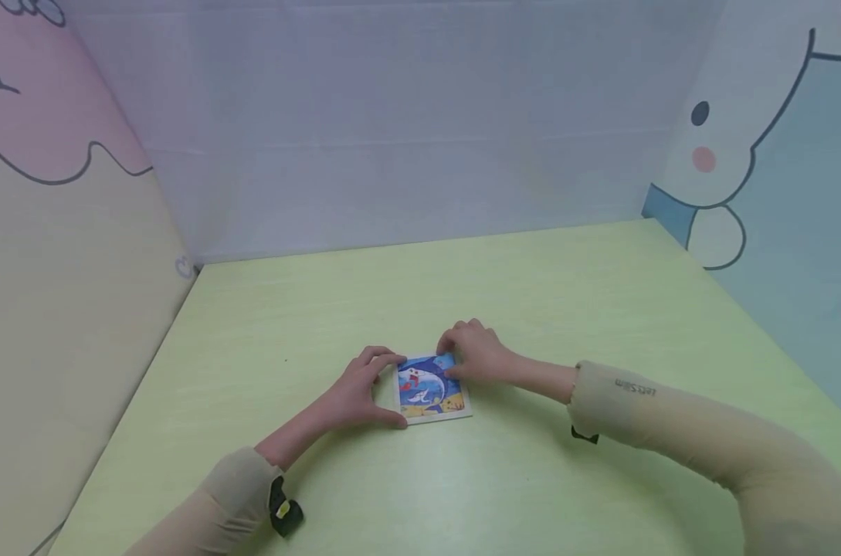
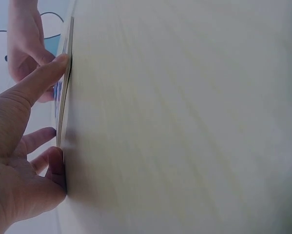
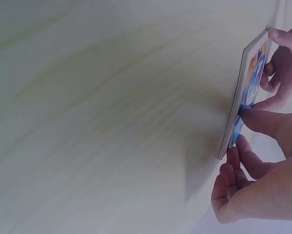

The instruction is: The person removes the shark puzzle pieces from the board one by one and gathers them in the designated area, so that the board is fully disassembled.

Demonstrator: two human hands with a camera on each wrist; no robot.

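Note:
A small square picture puzzle (image 1: 423, 388) lies on the table between both hands, with a cartoon fish on blue and a pale frame. My left hand (image 1: 357, 395) grips its left side, thumb at the near corner and fingers at the far corner. That thumb presses on the edge in the left wrist view. At the far right corner my right hand (image 1: 481, 355) pinches the puzzle; its thumb (image 3: 262, 121) and forefinger touch the picture face in the right wrist view. Whether a separate piece sits between those fingertips, I cannot tell.
The pale yellow-green table (image 1: 566, 293) spreads around the puzzle on all sides. A plain whitish wall sheet (image 1: 406, 131) closes the back. Cartoon-printed panels stand at the left (image 1: 66, 255) and the right (image 1: 802, 193).

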